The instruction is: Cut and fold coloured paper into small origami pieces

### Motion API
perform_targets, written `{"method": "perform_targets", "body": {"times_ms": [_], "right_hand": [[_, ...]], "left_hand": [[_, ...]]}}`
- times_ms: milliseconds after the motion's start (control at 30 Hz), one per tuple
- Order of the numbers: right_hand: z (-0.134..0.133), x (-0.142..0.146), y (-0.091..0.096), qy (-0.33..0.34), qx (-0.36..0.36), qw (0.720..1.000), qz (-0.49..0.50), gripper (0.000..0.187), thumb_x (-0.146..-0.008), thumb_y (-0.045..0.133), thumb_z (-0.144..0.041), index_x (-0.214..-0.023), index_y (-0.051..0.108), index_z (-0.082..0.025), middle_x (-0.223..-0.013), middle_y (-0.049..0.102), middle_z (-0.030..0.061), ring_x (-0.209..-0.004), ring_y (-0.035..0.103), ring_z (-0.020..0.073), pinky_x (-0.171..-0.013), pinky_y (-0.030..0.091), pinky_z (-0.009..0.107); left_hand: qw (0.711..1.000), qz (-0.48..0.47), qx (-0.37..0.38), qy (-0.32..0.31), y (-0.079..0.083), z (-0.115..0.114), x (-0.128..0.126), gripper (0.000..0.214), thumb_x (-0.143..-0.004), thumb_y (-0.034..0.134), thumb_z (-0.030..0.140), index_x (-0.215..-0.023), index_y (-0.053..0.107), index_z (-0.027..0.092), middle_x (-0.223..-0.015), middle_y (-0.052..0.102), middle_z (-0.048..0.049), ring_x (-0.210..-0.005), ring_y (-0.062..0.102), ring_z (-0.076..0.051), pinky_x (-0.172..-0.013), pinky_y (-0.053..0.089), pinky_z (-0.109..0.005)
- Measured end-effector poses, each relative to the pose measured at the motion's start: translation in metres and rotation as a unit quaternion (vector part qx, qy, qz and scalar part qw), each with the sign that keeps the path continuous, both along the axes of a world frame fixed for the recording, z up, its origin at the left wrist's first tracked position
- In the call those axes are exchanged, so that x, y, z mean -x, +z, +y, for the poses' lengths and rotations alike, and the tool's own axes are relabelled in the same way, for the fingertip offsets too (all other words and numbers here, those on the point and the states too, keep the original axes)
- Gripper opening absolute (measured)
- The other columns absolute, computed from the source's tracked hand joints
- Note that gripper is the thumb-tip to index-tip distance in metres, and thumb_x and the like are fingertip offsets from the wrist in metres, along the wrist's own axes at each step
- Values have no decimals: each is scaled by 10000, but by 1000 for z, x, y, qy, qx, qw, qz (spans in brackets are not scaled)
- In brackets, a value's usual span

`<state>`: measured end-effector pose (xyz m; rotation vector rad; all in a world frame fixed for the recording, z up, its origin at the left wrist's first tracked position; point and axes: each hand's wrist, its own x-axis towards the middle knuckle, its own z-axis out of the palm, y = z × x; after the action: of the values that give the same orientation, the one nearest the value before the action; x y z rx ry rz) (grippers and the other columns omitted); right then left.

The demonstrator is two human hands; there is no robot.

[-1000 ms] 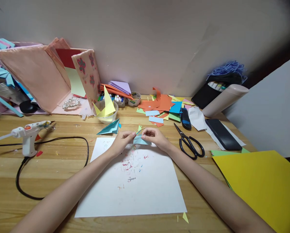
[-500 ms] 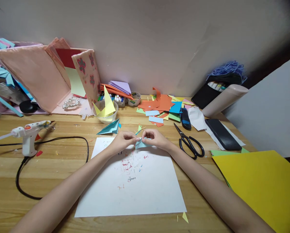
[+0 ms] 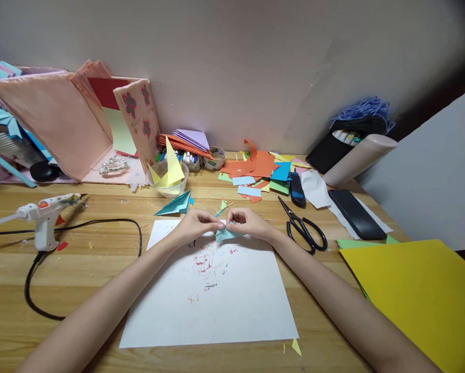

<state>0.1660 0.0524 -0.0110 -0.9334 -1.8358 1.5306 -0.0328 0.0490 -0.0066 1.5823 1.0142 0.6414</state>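
Observation:
Between my two hands is a small piece of light blue paper [image 3: 228, 234], held above the far part of a white sheet [image 3: 216, 316] marked with coloured smudges. My left hand [image 3: 199, 226] pinches its left side between thumb and finger. On the other side, my right hand [image 3: 245, 223] grips the upper edge with curled fingers. Part of the paper is hidden behind the fingertips. A folded teal paper piece [image 3: 174, 204] lies just beyond my left hand. Small green and yellow paper scraps [image 3: 224, 205] lie behind the hands.
Black-handled scissors [image 3: 303, 226] lie right of the sheet, near a black phone [image 3: 356, 215] and yellow paper [image 3: 419, 295]. At left stands a glue gun [image 3: 45, 217] with its cord [image 3: 100, 221]. Behind are a plastic bowl [image 3: 170, 190] and orange paper scraps [image 3: 261, 165].
The blue paper has tilted slightly and shows a little differently between my fingers. Both hands keep nearly the same place and hold.

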Motion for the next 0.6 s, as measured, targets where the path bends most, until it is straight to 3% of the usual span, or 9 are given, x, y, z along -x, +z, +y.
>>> {"method": "perform_targets", "body": {"times_ms": [333,600], "right_hand": [[-3,2,2,-11,-21,1000,-12,211,-758,592,-362,-716,532,-164,-694,503,-4,-639,453,113,-587,352,239],[-3,1,-3,8,5,1000,25,231,-772,584,-381,-734,505,-168,-727,503,-4,-656,457,113,-582,344,233]], "left_hand": [[1000,16,-9,6,5,0,0,233,-671,661,360,-703,716,137,-599,648,-46,-541,531,-111,-528,402,-225],[1000,16,6,1,7,2,1,287,-678,639,406,-635,691,127,-555,606,-31,-523,506,-107,-510,386,-223]]}}
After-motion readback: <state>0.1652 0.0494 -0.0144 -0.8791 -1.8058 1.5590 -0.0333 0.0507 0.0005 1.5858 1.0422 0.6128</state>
